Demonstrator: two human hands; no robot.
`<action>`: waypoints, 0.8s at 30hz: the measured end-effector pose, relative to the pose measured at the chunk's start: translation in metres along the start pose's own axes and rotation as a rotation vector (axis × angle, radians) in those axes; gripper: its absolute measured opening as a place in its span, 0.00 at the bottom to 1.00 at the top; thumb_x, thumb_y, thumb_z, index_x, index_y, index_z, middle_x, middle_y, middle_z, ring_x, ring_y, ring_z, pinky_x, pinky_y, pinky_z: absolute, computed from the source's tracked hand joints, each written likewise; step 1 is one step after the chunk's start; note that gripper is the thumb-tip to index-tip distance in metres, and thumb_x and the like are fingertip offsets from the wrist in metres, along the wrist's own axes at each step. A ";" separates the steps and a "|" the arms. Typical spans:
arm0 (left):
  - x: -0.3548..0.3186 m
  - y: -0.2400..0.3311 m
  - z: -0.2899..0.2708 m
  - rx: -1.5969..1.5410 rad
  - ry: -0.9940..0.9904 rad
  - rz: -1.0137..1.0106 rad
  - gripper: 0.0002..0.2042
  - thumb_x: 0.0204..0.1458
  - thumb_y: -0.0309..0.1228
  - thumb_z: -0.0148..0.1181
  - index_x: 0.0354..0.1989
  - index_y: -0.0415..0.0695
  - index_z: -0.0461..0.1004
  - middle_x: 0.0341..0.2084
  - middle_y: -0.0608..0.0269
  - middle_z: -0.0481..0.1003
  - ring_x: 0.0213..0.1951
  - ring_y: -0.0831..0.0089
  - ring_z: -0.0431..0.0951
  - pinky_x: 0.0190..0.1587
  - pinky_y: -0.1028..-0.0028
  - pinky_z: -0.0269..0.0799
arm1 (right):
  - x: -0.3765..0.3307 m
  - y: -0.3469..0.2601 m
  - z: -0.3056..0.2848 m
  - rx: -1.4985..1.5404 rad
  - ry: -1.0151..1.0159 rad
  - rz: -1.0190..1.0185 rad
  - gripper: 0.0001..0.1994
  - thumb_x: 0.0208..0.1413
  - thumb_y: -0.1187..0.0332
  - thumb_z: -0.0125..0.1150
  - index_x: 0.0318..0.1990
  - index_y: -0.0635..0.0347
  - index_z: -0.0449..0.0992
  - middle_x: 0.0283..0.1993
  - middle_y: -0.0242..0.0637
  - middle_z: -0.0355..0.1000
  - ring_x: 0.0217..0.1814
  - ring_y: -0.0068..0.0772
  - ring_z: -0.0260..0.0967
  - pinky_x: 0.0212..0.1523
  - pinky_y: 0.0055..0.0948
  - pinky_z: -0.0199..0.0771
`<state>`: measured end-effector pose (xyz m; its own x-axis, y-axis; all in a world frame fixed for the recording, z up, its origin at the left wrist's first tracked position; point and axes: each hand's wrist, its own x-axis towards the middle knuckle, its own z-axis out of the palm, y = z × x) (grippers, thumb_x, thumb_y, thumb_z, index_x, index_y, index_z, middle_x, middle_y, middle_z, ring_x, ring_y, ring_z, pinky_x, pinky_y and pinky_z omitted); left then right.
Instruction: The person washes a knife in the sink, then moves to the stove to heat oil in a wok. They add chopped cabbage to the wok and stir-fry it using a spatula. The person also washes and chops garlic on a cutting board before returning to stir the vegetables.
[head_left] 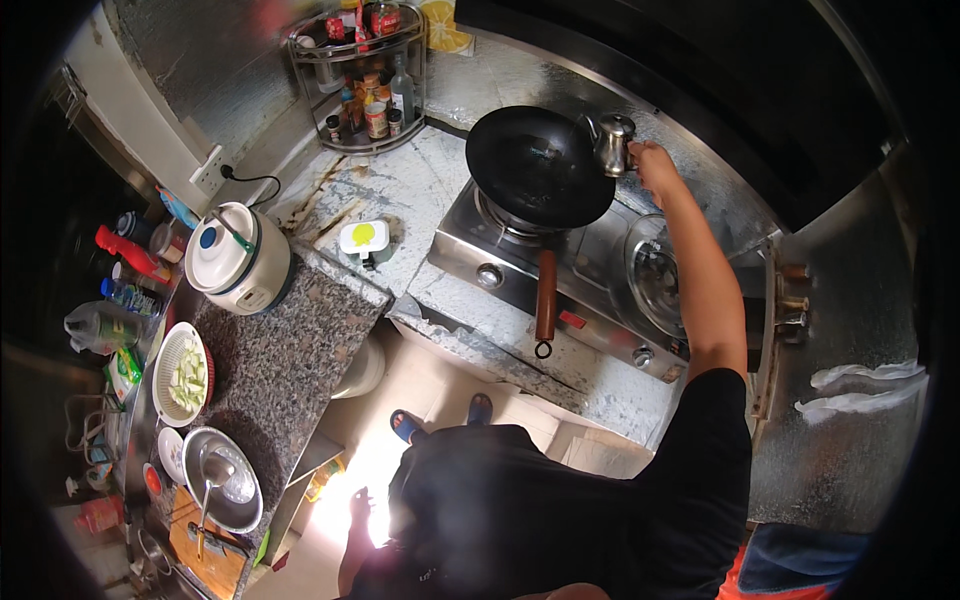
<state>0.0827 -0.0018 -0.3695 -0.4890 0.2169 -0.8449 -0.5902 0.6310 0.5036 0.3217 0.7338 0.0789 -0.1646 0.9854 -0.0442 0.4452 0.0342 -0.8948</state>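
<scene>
A small silver metal pot with a thin spout (pixel 613 146) is in my right hand (pixel 652 165), the fingers closed round its handle. It is held over the right side of a black wok (pixel 520 170), with its spout toward the wok. The wok rests on a steel gas stove (pixel 470 240), its wooden handle (pixel 546 290) pointing toward me. A little shiny liquid shows in the bottom of the wok. Low at my side hangs my left hand (pixel 361 508), away from the counter; glare keeps its fingers from showing clearly.
A glass lid (pixel 655 270) lies on the right burner under my forearm. Left of the stove is a small white box (pixel 364 238). The granite counter (pixel 290 340) holds a rice cooker (pixel 236 260), a basket of cut vegetables (pixel 168 395) and a metal bowl with a ladle (pixel 245 515). Behind stands a spice rack (pixel 358 150).
</scene>
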 end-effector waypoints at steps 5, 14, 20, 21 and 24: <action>0.009 -0.029 -0.005 -0.032 0.002 -0.063 0.19 0.48 0.41 0.56 0.39 0.39 0.63 0.22 0.55 0.70 0.19 0.68 0.72 0.15 0.74 0.66 | -0.015 -0.020 0.030 0.102 -0.134 0.034 0.08 0.51 0.61 0.49 0.24 0.50 0.60 0.20 0.23 0.54 0.18 0.17 0.49 0.17 0.19 0.46; 0.016 -0.019 -0.008 -0.027 -0.008 -0.053 0.19 0.48 0.42 0.56 0.40 0.40 0.62 0.23 0.55 0.71 0.18 0.68 0.72 0.15 0.73 0.65 | -0.071 -0.023 0.031 0.076 -0.228 0.112 0.09 0.50 0.62 0.50 0.23 0.47 0.59 0.19 0.19 0.52 0.18 0.13 0.46 0.18 0.17 0.45; 0.015 0.020 -0.004 0.009 -0.015 0.040 0.19 0.48 0.43 0.55 0.40 0.41 0.62 0.23 0.55 0.71 0.17 0.68 0.71 0.16 0.73 0.65 | -0.094 -0.003 0.003 0.222 -0.109 0.134 0.07 0.51 0.63 0.50 0.25 0.48 0.60 0.20 0.20 0.53 0.17 0.12 0.46 0.17 0.16 0.44; 0.015 0.027 -0.002 0.049 -0.015 0.053 0.19 0.48 0.43 0.55 0.40 0.41 0.62 0.23 0.55 0.71 0.17 0.68 0.71 0.16 0.73 0.65 | -0.096 -0.001 0.002 0.250 -0.089 0.130 0.07 0.51 0.63 0.49 0.26 0.49 0.60 0.20 0.20 0.53 0.17 0.12 0.46 0.16 0.15 0.44; 0.020 0.036 -0.002 0.096 -0.018 0.091 0.19 0.48 0.43 0.55 0.41 0.41 0.62 0.23 0.55 0.71 0.16 0.68 0.71 0.16 0.73 0.65 | -0.102 0.003 0.002 0.347 -0.003 0.124 0.07 0.52 0.63 0.49 0.26 0.48 0.60 0.20 0.20 0.53 0.16 0.12 0.47 0.14 0.15 0.43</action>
<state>0.0507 0.0237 -0.3677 -0.5258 0.2886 -0.8002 -0.4795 0.6764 0.5591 0.3383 0.6332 0.0797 -0.1314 0.9779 -0.1625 0.1368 -0.1444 -0.9800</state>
